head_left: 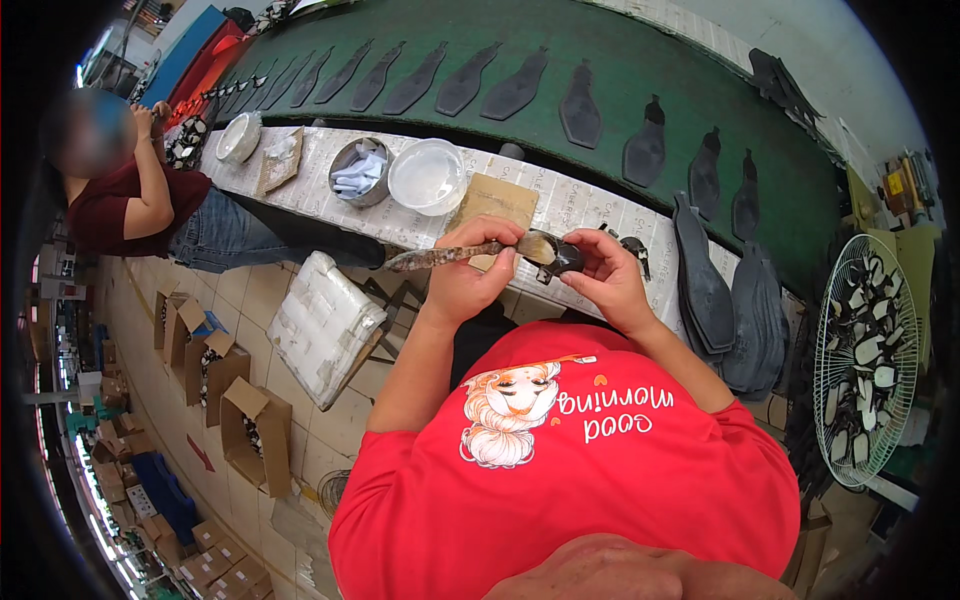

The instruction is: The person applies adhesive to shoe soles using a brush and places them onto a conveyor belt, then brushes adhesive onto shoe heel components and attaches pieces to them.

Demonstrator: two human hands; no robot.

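Note:
My left hand (pixel 468 272) is closed round the handle of a brush (pixel 440 257), whose pale bristles point right. Those bristles touch a small, glossy black curved piece (pixel 566 258) with a tab at its lower edge. Pinched between fingers and thumb, that piece is in my right hand (pixel 612 283). Under and beyond my hands lies a brown board (pixel 497 203) on the paper-covered table (pixel 590 203). Another black-and-white piece (pixel 636 250) rests just right of my right hand.
A translucent bowl (pixel 427 177) and a metal pot with white cloths (pixel 360 172) stand left of the board. Dark flat shapes (pixel 515 86) line the green conveyor (pixel 620 50) beyond. A wire basket of pieces (pixel 866 360) is at right; a co-worker (pixel 140 190) stands at left.

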